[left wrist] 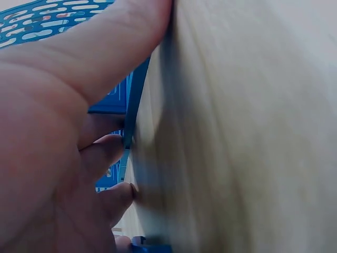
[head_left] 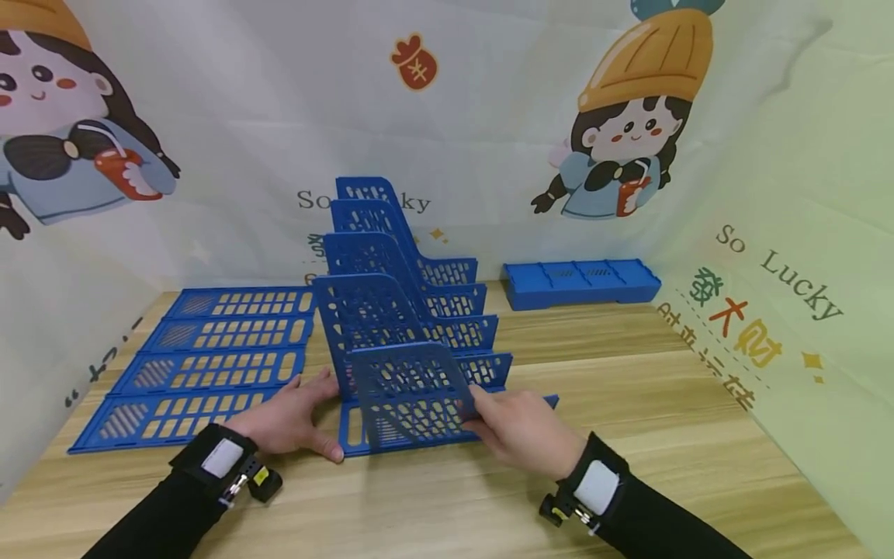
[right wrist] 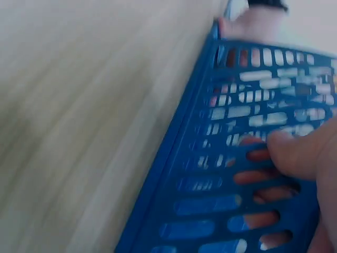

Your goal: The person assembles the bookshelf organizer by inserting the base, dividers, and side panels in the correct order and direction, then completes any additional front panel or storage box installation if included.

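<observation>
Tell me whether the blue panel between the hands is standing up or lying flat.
Standing, tilted. The front panel rises off the table, right hand pinching its edge.

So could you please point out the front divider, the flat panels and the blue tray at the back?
front divider [head_left: 412, 396], head view, middle of its perforated face.
flat panels [head_left: 209, 357], head view, third panel's slotted middle.
blue tray [head_left: 580, 281], head view, its top.
</observation>
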Motion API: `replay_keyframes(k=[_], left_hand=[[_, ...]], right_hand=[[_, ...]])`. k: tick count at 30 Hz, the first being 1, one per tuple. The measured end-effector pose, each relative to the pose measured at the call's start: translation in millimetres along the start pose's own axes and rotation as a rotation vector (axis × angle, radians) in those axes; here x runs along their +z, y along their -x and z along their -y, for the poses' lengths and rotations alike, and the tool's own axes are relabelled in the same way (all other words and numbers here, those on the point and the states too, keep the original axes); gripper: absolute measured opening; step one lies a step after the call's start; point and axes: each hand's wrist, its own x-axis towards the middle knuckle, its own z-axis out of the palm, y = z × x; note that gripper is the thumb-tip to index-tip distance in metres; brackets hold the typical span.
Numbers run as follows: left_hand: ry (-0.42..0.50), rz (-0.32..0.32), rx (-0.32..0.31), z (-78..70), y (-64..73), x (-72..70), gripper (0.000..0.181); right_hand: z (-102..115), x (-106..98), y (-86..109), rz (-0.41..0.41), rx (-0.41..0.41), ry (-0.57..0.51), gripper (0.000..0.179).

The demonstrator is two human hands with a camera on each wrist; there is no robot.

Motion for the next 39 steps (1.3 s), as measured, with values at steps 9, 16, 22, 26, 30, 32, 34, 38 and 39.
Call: replay_keyframes(k=[9,16,22,26,30,32,34,38,39], left_hand=[[-0.064,0.036,0.009,-2.0,-6.0,-8.6,0.105],[-0.124,-0.041,0.054,1.2,-13.0,-15.9,0.08],[-0.18,-0.106,0.085,2.2,-18.5,-16.2,0.081],[-0.211,-0.126,0.081,2.7,-18.8,-14.9,0.095],[-0.198,-0.118,0.065,2.4,-17.5,-11.8,0.1],[-0.151,-0.093,0.05,1.2,-14.0,-11.4,0.101],[-0.09,-0.072,0.031,-0.6,-8.4,-11.9,0.094],[0.076,-0.111,-0.024,-10.2,4.3,-18.4,0.058],[0.123,-0.149,-0.023,-14.4,6.8,-20.8,0.05]], right_hand=[[-14.5,-25.3,1.2,0.194,0.102,-0.139,0.02],[-49.9,-35.9,42.2,0.273,0.35,-0.334,0.008],[-41.8,-22.1,36.3,0.16,0.291,-0.262,0.014],[-33.2,-13.6,23.1,0.142,0.265,-0.248,0.021],[-30.3,-10.9,18.2,0.151,0.316,-0.291,0.017],[-31.3,-11.1,20.0,0.177,0.346,-0.326,0.006],[-33.7,-11.5,23.9,0.216,0.377,-0.375,0.015],[-41.0,-10.1,35.0,0.282,0.439,-0.461,0.026],[-43.0,-9.2,37.8,0.291,0.446,-0.474,0.024]])
